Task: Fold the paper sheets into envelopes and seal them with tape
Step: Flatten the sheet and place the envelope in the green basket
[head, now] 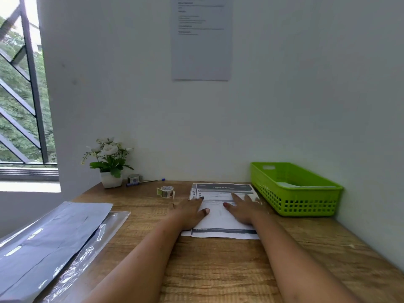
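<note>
A pale wall (131, 84) fills the far side of the scene, with a barred window (19, 95) at the far left showing green leaves outside. Below it a wooden table (218, 270) runs from the near edge to the wall.

On the near left of the table lies a stack of grey sheets (54, 232), resting on a clear plastic sleeve (94, 243) that sticks out along its right side. At the far right stands a green basket (306, 200) with slotted walls; a pale sheet of paper (290, 185) lies inside it. A printed notice (201, 40) hangs high on the wall, its text too blurred to read.

The printed sheet (220, 215) lies flat on the table at the far centre, just left of the basket. Both hands rest on it, a little apart. The left hand (190, 213) lies palm down over the sheet's left edge, fingers straight. The right hand (242, 211) lies palm down on the right part, fingers spread and straight. Neither hand grips anything.

At the far left, against the wall, a small white pot of white flowers (111, 179) stands upright. A roll of patterned tape (166, 191) stands on its edge left of the sheet, apart from it. A second roll (133, 178) sits just right of the pot, with a pen (148, 181) lying beside it.
</note>
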Demonstrator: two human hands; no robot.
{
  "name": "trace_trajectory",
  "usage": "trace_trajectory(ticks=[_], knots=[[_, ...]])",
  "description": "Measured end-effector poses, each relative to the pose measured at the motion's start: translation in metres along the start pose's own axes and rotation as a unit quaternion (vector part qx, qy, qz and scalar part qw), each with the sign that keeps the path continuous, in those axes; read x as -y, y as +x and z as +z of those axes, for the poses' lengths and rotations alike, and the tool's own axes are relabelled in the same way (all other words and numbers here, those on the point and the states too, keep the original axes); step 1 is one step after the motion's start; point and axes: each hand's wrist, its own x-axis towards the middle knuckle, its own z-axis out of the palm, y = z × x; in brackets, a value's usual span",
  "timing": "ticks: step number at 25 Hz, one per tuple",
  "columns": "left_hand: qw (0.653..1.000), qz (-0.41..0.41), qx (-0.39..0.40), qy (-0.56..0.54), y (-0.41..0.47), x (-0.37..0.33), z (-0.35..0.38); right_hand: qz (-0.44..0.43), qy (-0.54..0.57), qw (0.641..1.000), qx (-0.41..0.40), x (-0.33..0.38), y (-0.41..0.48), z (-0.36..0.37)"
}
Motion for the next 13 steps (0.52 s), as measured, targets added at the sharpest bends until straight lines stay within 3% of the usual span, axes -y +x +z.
trace_trajectory(ticks=[8, 13], knots=[[1.000, 0.000, 0.009, 0.029, 0.002, 0.001, 0.002, 0.070, 0.054, 0.996, 0.000, -0.008, -0.007, -0.009], [1.000, -0.003, 0.002, 0.015, -0.001, 0.000, 0.002, 0.053, 0.115, 0.984, -0.122, -0.017, -0.009, -0.010]])
